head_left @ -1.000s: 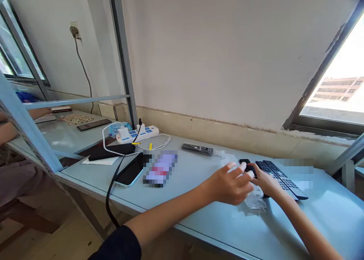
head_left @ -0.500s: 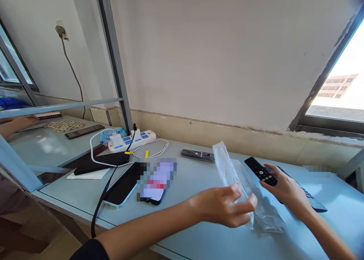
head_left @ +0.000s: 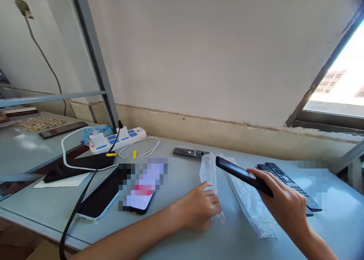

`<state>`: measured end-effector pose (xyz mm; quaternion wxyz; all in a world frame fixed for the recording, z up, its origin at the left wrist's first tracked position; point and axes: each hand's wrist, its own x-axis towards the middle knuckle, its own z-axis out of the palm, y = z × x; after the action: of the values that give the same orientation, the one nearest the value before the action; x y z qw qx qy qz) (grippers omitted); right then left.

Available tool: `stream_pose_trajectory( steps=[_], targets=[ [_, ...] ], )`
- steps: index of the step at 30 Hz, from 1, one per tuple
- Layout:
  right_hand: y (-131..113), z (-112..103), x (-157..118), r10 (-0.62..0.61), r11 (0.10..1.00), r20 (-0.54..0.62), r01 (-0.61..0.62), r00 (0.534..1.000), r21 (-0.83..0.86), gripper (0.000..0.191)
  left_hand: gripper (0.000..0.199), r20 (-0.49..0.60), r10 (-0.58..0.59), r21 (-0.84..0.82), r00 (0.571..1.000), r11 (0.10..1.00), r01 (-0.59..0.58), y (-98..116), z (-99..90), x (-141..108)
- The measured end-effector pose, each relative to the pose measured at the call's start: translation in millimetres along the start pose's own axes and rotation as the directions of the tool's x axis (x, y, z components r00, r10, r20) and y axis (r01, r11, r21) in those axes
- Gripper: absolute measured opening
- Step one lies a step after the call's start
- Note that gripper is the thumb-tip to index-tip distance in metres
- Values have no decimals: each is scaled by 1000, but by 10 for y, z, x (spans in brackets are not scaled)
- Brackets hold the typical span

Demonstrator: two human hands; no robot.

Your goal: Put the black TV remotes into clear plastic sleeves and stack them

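My left hand (head_left: 200, 207) is closed on a clear plastic sleeve (head_left: 208, 169), which stands up above the fingers over the table. In my right hand (head_left: 286, 199) is a black remote control (head_left: 241, 173), tilted with its far end raised to the left and its smooth side showing. A second clear plastic sleeve (head_left: 250, 207) lies flat on the table between the hands. Beyond my left hand, another remote in clear wrap (head_left: 187, 153) rests near the wall. Two more dark remotes (head_left: 290, 180) lie side by side to the right, partly behind my right hand.
Left of my hands lie a lit phone (head_left: 145, 199) and a dark-screened phone (head_left: 99, 193). A white power strip (head_left: 132, 135) with plugs and cables (head_left: 152, 150) stands at the back. A metal frame post (head_left: 93, 51) rises at the left; a window (head_left: 338, 89) is at the right.
My left hand has drawn left with its sleeve, apart from the other sleeve. My right hand has turned the remote from buttons up to its smooth side. The view has shifted right.
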<state>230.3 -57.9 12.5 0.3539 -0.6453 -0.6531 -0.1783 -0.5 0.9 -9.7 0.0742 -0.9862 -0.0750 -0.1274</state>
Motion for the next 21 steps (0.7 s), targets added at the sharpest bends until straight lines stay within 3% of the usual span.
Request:
stream_pose_trajectory(
  steps=[4,6,11,16,21],
  targets=[
    [-163,-8,-36,-2,978,116,-22,993,208,38,5,-142,142,-6,980,990,-144,41,52,10],
    [-217,-1,-59,-81,960,97,52,992,275,36,8,-190,198,36,962,980,-195,85,71,16],
    [-215,56,-138,-259,942,12,250,966,222,39,15,-211,294,115,932,955,-275,185,180,7],
    [-242,67,-92,-361,915,-79,369,929,163,32,19,-370,301,197,879,950,-242,192,349,-16],
    [-233,-35,45,-527,846,-294,525,798,-94,20,31,-657,140,110,741,990,-90,178,235,40]
  ],
)
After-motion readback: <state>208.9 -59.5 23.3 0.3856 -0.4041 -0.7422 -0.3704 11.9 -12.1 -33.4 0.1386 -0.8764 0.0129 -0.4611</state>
